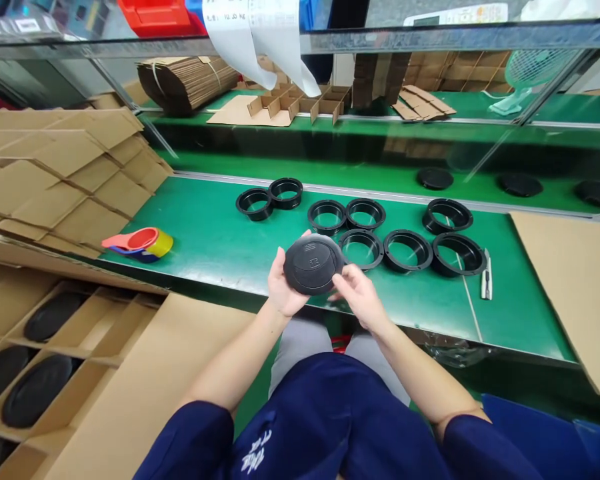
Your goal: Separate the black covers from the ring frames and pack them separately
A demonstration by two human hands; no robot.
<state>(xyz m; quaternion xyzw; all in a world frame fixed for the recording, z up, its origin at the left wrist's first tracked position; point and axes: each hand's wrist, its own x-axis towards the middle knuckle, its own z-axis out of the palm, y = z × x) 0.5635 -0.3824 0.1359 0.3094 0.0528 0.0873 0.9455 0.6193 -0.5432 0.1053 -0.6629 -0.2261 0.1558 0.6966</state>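
Observation:
A round black disc-shaped part [313,265] with raised marks on its face is held between my hands, above the front edge of the green table [205,250]. My left hand [285,287] grips its left side, thumb at the rim. At the lower right rim, my right hand [359,292] has its thumb and fingers on the disc. Several black rings lie beyond and to the right, among them one ring [408,251] near my right hand and another ring [255,204] farther left.
Cardboard dividers [55,167] are stacked at left, above a box with black discs [37,390]. Coloured scoops [145,243] lie on the table's left. A white cutter [487,275] and a cardboard sheet [575,280] are at right. A metal shelf rail [360,41] crosses above.

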